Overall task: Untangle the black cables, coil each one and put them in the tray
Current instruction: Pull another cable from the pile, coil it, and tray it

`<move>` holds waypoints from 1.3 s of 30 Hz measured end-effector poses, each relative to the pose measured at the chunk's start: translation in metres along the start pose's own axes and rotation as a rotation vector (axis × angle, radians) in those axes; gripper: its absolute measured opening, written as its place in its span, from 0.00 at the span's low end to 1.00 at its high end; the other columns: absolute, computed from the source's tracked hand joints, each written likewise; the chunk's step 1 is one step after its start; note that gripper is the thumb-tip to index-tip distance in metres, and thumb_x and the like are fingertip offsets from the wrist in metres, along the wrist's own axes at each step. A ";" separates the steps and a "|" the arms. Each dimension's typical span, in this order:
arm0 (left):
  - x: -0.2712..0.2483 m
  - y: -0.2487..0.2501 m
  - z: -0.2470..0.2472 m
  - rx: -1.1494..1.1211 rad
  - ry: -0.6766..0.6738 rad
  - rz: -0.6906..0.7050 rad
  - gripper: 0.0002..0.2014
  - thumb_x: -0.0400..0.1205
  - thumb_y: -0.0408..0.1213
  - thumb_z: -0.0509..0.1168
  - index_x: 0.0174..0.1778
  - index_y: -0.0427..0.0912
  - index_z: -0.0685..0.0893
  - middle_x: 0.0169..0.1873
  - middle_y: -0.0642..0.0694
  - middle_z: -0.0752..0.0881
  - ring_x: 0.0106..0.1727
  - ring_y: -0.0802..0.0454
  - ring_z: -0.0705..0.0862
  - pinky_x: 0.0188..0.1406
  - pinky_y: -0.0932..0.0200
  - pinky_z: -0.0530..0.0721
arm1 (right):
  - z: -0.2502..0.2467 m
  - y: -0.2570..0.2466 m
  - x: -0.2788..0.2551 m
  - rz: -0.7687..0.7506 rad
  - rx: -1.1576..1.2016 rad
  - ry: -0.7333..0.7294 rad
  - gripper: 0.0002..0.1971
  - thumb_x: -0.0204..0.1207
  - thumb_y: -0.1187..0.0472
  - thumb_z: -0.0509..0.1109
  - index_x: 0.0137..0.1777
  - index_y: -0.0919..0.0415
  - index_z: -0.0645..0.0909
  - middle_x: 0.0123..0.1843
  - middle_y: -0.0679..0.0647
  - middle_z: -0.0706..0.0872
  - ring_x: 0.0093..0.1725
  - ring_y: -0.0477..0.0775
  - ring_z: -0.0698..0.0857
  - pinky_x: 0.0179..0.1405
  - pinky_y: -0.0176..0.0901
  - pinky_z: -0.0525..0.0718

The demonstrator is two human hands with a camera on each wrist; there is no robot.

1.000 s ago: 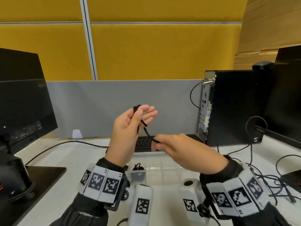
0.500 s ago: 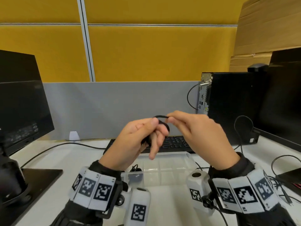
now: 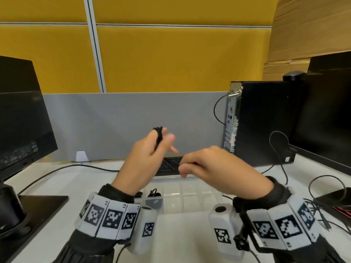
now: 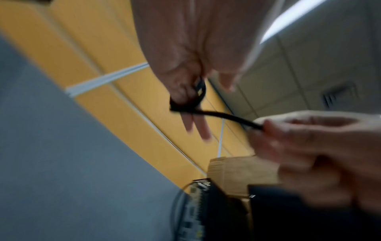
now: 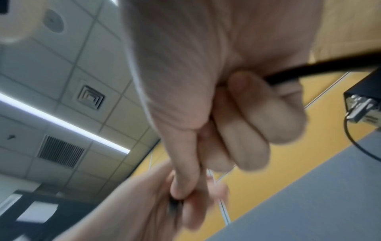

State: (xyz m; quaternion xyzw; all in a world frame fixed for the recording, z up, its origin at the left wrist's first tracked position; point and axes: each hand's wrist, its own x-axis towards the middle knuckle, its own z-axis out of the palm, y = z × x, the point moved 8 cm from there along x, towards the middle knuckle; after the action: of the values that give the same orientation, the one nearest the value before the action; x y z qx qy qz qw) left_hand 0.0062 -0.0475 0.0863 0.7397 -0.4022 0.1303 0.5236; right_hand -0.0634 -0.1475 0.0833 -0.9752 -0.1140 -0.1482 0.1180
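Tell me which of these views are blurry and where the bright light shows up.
Head view: mostly sharp, right hand slightly smeared. Left wrist view: motion-blurred throughout, black cable readable, ceiling light strip glaring top right. Right wrist view: left hand blurred, bright strip at left.

A thin black cable [image 3: 158, 136] is looped in a small coil around the fingers of my left hand [image 3: 146, 160], raised at the frame's centre. Its free end runs to my right hand [image 3: 212, 168], which pinches it. Below, at lower centre, a clear compartmented tray [image 3: 190, 198] sits on the surface, with coiled black cables [image 3: 154, 192] in its left compartments.
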 end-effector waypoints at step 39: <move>0.004 -0.037 -0.026 0.479 0.075 -0.255 0.16 0.88 0.41 0.50 0.46 0.36 0.79 0.36 0.43 0.88 0.40 0.53 0.84 0.40 0.60 0.76 | 0.005 0.019 0.010 0.115 -0.220 0.180 0.25 0.84 0.45 0.52 0.80 0.44 0.55 0.68 0.47 0.74 0.70 0.50 0.70 0.72 0.56 0.62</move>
State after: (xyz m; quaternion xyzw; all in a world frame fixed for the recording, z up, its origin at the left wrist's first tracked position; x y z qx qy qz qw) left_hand 0.0416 -0.0213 0.0745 0.8817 -0.2440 0.1818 0.3606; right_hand -0.0481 -0.1619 0.0782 -0.9699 -0.0300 -0.2399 0.0285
